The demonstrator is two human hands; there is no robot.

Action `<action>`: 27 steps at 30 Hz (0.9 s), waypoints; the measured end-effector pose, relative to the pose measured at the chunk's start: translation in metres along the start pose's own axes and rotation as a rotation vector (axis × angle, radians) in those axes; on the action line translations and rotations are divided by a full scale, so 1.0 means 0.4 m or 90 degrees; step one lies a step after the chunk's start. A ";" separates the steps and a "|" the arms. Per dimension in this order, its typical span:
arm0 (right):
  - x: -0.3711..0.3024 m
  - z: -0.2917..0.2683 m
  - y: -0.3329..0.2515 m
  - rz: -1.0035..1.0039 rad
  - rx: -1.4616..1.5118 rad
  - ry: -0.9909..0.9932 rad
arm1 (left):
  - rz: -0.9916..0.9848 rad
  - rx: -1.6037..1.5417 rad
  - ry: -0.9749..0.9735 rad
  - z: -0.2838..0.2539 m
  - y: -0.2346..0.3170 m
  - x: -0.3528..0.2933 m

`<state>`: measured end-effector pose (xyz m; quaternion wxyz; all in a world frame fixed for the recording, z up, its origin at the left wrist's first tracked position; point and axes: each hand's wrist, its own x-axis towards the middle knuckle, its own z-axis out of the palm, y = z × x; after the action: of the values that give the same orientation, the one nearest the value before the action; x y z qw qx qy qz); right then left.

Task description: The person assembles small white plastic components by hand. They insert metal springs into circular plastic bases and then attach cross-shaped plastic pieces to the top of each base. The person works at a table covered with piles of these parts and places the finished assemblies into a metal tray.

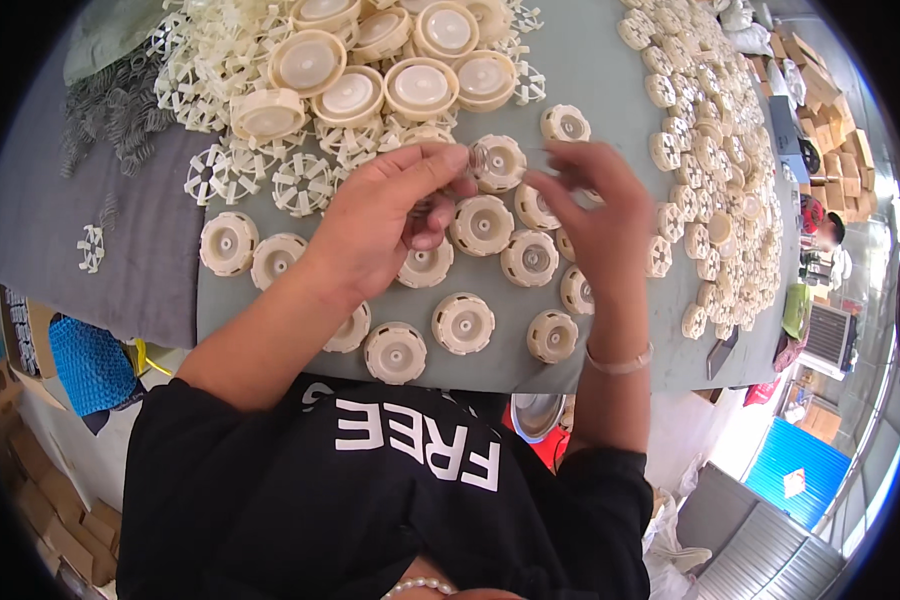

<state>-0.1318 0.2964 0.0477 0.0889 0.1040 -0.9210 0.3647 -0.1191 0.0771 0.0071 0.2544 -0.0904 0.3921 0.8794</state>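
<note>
My left hand (pixel 380 205) is closed, with the thumb and index finger pinched on a wire spring (pixel 478 160) beside a round cream plastic cap (pixel 500 163). Its other fingers curl under the palm; what they hold is hidden. Just to the right of that cap hovers my right hand (pixel 602 190), blurred by motion, thumb and fingers pointing left. Whether anything is between them cannot be made out. Several similar caps lie around and below both hands, such as one cap (pixel 482 226) between them. A spring seems to sit in another cap (pixel 530 258).
Behind my left hand rise a heap of slotted cream rings (pixel 220 60) and a pile of caps (pixel 350 92). Grey springs (pixel 120 105) lie at the far left on dark cloth (pixel 130 240). Many assembled-looking cream parts (pixel 710 160) cover the table's right side.
</note>
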 end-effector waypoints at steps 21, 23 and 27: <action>-0.092 0.035 -0.012 -0.033 0.588 -0.064 | -0.158 0.030 -0.181 0.014 -0.032 -0.018; -0.099 0.032 -0.022 -0.006 0.571 -0.054 | -0.141 -0.060 -0.232 0.004 -0.036 -0.007; -0.109 0.031 -0.006 -0.048 0.534 -0.049 | -0.101 0.032 -0.207 0.007 -0.033 -0.009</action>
<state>-0.0901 0.2918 0.0300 0.0179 0.1786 -0.6909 0.7003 -0.1089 0.0853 0.0020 0.3854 0.0283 0.3593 0.8494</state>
